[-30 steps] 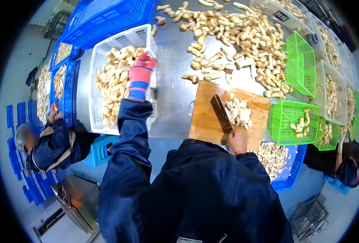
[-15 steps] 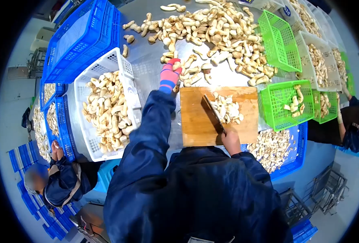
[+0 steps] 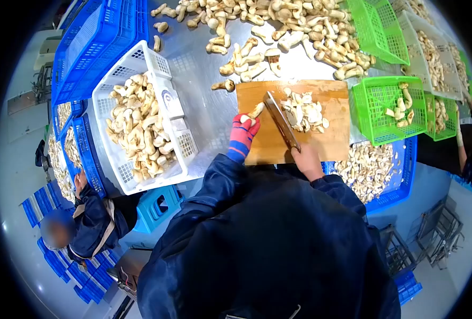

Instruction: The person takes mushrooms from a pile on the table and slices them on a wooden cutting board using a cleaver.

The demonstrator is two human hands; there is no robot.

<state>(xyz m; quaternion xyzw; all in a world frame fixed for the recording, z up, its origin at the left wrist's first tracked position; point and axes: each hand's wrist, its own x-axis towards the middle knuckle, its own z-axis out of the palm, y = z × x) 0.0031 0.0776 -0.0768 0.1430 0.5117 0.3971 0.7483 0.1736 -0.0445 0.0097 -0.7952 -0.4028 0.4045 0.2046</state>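
A mushroom (image 3: pixel 255 111) is now above the left edge of the cutting board (image 3: pixel 268 146), just beside the knife. The left hand (image 3: pixel 244 133), in a pink glove with blue stripes, pinches it between its fingers; half a second ago that hand was out at the loose mushrooms past the board's far left corner, and before that over the white crate (image 3: pixel 187 144). The right hand (image 3: pixel 307 161) keeps its fingers curled around the handle of the knife (image 3: pixel 282 121), whose blade slants across the board as in both earlier pictures. The sliced pieces (image 3: pixel 303 110) remain heaped to the right of the blade. Farther out, the pile of mushrooms (image 3: pixel 326 26) covers the far part of the metal table (image 3: pixel 204 111). The green basket (image 3: pixel 387 80) stands right of the board, with a few mushroom pieces inside, as before.
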